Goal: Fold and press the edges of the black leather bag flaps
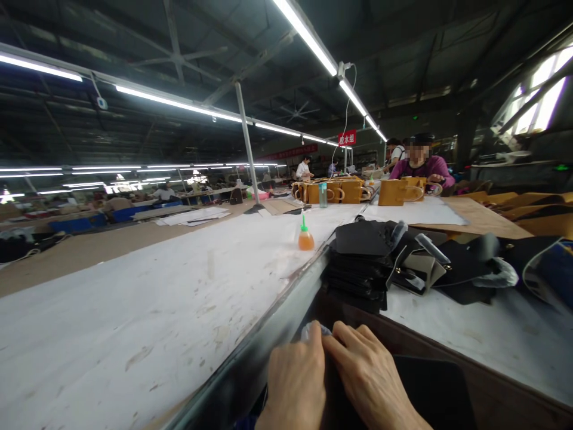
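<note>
My left hand (295, 373) and my right hand (369, 373) meet low in the view, side by side, fingers curled in and closed. Between them is a black bag piece (333, 391), mostly hidden. A bit of clear plastic wrap (316, 329) pokes out just beyond the fingertips. To the right of my right hand lies a flat black panel (436, 388), partly covered by the wrist. Ahead on the right table sits a stack of black panels (358, 263), beside black bag parts (470, 269) with plastic-wrapped handles.
A squeeze bottle (306, 240) of orange liquid with a green nozzle stands on the white-covered table (156, 310) at left. Farther off are tan bags (353, 190), a teal bottle (323, 195) and a person in purple (436, 170). A table edge (259, 337) runs by my left hand.
</note>
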Motion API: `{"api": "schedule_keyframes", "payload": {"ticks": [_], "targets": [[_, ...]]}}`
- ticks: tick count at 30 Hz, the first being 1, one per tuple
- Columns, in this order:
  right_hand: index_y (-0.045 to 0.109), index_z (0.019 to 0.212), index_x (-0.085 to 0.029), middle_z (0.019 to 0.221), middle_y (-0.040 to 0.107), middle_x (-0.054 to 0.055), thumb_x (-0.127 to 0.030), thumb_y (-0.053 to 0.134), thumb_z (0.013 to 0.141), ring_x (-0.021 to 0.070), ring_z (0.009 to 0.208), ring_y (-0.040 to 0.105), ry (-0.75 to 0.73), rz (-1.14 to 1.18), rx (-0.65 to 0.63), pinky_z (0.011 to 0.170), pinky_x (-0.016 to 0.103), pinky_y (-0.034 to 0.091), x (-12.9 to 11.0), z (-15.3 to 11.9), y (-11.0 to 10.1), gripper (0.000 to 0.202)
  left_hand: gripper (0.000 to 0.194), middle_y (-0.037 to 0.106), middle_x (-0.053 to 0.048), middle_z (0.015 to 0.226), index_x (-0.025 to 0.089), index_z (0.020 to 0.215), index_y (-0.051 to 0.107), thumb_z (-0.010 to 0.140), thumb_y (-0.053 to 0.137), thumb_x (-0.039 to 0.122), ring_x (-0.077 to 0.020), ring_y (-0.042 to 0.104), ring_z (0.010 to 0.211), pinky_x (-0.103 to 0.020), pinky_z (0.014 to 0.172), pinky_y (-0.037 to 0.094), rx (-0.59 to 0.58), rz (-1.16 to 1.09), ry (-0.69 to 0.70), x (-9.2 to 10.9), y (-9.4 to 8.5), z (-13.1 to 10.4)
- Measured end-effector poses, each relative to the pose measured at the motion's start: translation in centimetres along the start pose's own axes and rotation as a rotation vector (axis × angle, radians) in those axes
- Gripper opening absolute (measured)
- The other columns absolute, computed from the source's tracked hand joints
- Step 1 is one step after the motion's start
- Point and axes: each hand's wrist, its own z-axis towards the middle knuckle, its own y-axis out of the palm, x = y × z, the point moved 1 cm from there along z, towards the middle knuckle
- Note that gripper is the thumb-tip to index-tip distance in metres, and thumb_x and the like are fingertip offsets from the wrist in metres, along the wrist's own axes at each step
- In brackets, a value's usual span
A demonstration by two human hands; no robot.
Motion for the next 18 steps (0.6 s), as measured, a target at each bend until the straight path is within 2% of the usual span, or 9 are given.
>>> {"api": "schedule_keyframes", "payload": {"ticks": [2, 4, 6, 10, 14, 16, 18], "targets": [[0.061, 0.096, -0.019, 0.071, 0.059, -0.002, -0.019, 0.033, 0.101, 0.0125, 0.059, 0.053, -0.023, -0.018, 0.018, 0.061, 0.028, 0.036, 0.6, -0.3, -0.5, 0.029, 0.055, 0.074, -0.012, 0.076, 0.012, 0.131, 0.056, 0.08, 0.041, -0.001, -0.0282, 0.073, 0.071, -0.033, 0.062, 0.054, -0.003, -0.078, -0.014, -0.2, -0.1, 0.2], [0.058, 0.11, -0.016, 0.075, 0.064, -0.001, -0.022, 0.041, 0.1, 0.0133, 0.065, 0.058, -0.039, -0.06, 0.06, 0.065, 0.029, 0.038, 1.6, -1.1, -1.6, 0.021, 0.045, 0.075, -0.011, 0.082, 0.018, 0.124, 0.062, 0.086, 0.04, 0.007, -0.0311, 0.073, 0.078, -0.039, 0.068, 0.054, -0.021, -0.18, -0.04, -1.3, -0.3, 0.2], [0.058, 0.109, -0.017, 0.081, 0.067, -0.001, -0.025, 0.048, 0.098, 0.0134, 0.069, 0.06, -0.045, -0.108, 0.094, 0.07, 0.029, 0.04, 2.9, -2.3, -3.0, 0.017, 0.037, 0.075, -0.009, 0.083, 0.024, 0.113, 0.068, 0.091, 0.04, 0.016, -0.0314, 0.072, 0.082, -0.04, 0.071, 0.053, -0.014, -0.26, -0.08, -2.8, -0.5, 0.0], [0.063, 0.102, -0.025, 0.089, 0.068, -0.003, -0.032, 0.055, 0.094, 0.0122, 0.077, 0.063, 0.02, -0.083, 0.095, 0.076, 0.027, 0.044, 5.5, -4.8, -5.0, 0.013, 0.029, 0.074, -0.005, 0.078, 0.026, 0.099, 0.072, 0.091, 0.044, 0.023, -0.0223, 0.072, 0.078, -0.029, 0.072, 0.051, 0.123, -0.453, -0.095, -5.1, -1.2, -0.7], [0.067, 0.087, -0.027, 0.097, 0.064, 0.0, -0.036, 0.063, 0.088, 0.0117, 0.083, 0.065, 0.264, 0.155, 0.225, 0.071, 0.019, 0.05, 7.6, -5.7, -4.2, 0.01, 0.028, 0.069, -0.001, 0.065, 0.022, 0.089, 0.073, 0.091, 0.046, 0.028, -0.0143, 0.066, 0.062, -0.02, 0.062, 0.048, 0.229, -0.636, 0.032, -5.5, -1.8, -1.7], [0.068, 0.08, -0.027, 0.106, 0.063, 0.002, -0.037, 0.066, 0.084, 0.0133, 0.095, 0.065, 0.406, 0.356, 0.287, 0.076, 0.016, 0.051, 8.1, -5.6, -3.3, 0.011, 0.028, 0.063, 0.001, 0.059, 0.021, 0.083, 0.072, 0.091, 0.046, 0.028, -0.0109, 0.058, 0.053, -0.018, 0.053, 0.042, 0.254, -0.662, 0.115, -5.3, -2.2, -2.2], [0.069, 0.085, -0.028, 0.113, 0.063, 0.002, -0.041, 0.067, 0.081, 0.0147, 0.108, 0.061, 0.583, 0.568, 0.33, 0.084, 0.014, 0.049, 8.0, -5.4, -2.7, 0.014, 0.029, 0.058, 0.003, 0.055, 0.02, 0.08, 0.07, 0.092, 0.044, 0.026, -0.0081, 0.049, 0.046, -0.018, 0.047, 0.037, 0.27, -0.66, 0.199, -5.2, -2.6, -2.7]]}}
